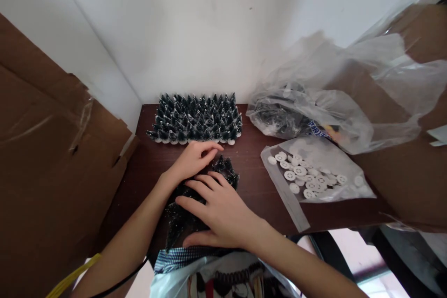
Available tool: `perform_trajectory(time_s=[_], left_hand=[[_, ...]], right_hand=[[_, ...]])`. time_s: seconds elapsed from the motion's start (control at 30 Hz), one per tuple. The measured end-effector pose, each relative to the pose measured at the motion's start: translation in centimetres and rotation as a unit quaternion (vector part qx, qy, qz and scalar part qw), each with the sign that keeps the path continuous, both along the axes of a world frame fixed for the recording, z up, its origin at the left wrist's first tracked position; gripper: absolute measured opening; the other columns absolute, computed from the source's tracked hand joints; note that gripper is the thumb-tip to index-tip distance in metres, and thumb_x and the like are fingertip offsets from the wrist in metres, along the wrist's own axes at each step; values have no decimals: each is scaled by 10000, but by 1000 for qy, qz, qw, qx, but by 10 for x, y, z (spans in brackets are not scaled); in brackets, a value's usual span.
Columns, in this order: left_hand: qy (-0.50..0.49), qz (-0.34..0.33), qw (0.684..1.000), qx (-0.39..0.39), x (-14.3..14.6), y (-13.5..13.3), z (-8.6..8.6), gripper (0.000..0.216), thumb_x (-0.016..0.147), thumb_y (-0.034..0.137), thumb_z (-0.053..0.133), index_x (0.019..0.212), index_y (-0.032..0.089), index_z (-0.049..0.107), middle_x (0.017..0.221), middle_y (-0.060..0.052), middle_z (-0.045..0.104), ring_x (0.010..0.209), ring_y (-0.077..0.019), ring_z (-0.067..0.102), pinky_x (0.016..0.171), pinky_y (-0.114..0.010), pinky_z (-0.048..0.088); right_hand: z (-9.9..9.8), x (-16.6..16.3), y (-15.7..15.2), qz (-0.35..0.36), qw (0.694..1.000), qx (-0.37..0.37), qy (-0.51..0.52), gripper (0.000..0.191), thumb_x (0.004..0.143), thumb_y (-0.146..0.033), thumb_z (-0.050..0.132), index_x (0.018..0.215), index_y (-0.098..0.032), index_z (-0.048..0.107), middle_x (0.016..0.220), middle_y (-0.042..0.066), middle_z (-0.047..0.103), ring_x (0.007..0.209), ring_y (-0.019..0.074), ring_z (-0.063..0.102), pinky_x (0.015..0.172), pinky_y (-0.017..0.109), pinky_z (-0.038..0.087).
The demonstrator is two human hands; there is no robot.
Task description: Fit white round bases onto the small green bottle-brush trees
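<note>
Head view: both hands are working a loose heap of mini frosted trees (195, 205) at 6 o'clock on the bench (251, 181). Left hand (192, 160) is curling its fingers over the heap's far edge; whether it's pinching one tree, cannot tell. Right hand (216, 212) is lying flat, fingers spread, pressing the heap down. Standing tree block (197, 118) is sitting at 12 o'clock, just beyond. White bases bag (314, 174) at 3 o'clock, clear bag of trees (307, 116) at 2. Looks like sorting/picking step; next move needs one tree singled out cleanly.
</note>
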State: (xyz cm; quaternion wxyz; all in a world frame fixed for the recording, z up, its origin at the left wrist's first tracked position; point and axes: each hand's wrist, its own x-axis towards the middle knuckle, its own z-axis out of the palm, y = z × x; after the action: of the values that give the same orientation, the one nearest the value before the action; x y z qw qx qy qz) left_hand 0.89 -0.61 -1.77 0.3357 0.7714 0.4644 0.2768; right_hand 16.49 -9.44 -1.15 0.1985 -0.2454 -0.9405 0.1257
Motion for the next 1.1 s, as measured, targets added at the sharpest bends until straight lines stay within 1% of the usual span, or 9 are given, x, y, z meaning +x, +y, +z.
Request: perform_trajectory(time_s=[0.17, 0.27, 0.47, 0.57, 0.73, 0.83, 0.97, 1.03, 1.1], left_hand=[[-19, 4, 1000, -14, -1, 0, 2, 279, 936, 243, 502, 1059, 165, 740, 606, 29, 601, 557, -115, 536, 563, -220, 402], [-38, 6, 999, -31, -2, 0, 5, 290, 931, 270, 505, 1074, 157, 732, 584, 32, 577, 556, -121, 536, 556, -222, 409], [-75, 11, 996, -42, -6, 2, 7, 307, 918, 317, 527, 1091, 148, 717, 616, 19, 612, 593, -131, 566, 600, -238, 445], [-80, 0, 994, -70, -10, 3, 8, 309, 916, 350, 541, 1073, 148, 716, 666, -1, 657, 618, -141, 594, 591, -240, 453], [-61, -24, 994, -85, -13, 2, 12, 308, 920, 387, 558, 1057, 166, 724, 757, -28, 715, 708, -168, 649, 653, -268, 489], [-40, -35, 995, -82, -10, 0, 14, 308, 929, 384, 554, 1089, 181, 722, 818, -34, 737, 756, -182, 663, 679, -281, 496], [-6, -51, 998, -36, -5, -5, 16, 283, 953, 351, 538, 1099, 196, 724, 933, -41, 758, 791, -183, 671, 683, -277, 497], [10, -54, 998, 16, -4, -8, 19, 264, 966, 321, 526, 1091, 201, 725, 1005, -45, 758, 839, -183, 677, 730, -282, 510], [23, -55, 996, 66, -5, -10, 21, 256, 981, 300, 508, 1083, 202, 721, 1040, -49, 752, 886, -186, 680, 792, -292, 521]], right_hand=[[-7, -8, -5, -39, 999, -4, -14, 482, 897, -497, 652, 1295, -239, 565, 1289, 104, 614, 1211, 292, 509, 1007, 438, 411], [-7, -6, -3, -50, 999, -15, -11, 448, 901, -458, 649, 1278, -229, 574, 1270, 102, 623, 1184, 288, 522, 960, 425, 436], [-5, 12, 4, -89, 996, -15, -4, 416, 892, -391, 664, 1258, -203, 600, 1253, 125, 638, 1160, 303, 543, 937, 452, 450], [-5, 24, 7, -99, 995, -14, 17, 401, 895, -361, 662, 1259, -202, 605, 1243, 130, 649, 1160, 299, 554, 952, 460, 450], [-5, 41, 8, -143, 989, -25, 38, 485, 882, -345, 695, 1325, -203, 558, 1303, 134, 641, 1208, 301, 559, 1032, 510, 425], [-3, 48, 8, -155, 987, -22, 27, 589, 844, -437, 739, 1348, -204, 543, 1346, 134, 626, 1276, 319, 533, 1106, 560, 374], [-1, 54, 5, -151, 988, -6, 32, 748, 781, -634, 724, 1376, -225, 532, 1419, 137, 584, 1389, 352, 453, 1190, 632, 255], [1, 56, 2, -167, 984, 8, 61, 673, 826, -624, 683, 1355, -230, 547, 1418, 138, 587, 1380, 342, 474, 1180, 625, 293], [2, 59, -1, -187, 977, 25, 102, 504, 896, -522, 649, 1304, -235, 573, 1377, 127, 619, 1335, 319, 526, 1142, 597, 369]])
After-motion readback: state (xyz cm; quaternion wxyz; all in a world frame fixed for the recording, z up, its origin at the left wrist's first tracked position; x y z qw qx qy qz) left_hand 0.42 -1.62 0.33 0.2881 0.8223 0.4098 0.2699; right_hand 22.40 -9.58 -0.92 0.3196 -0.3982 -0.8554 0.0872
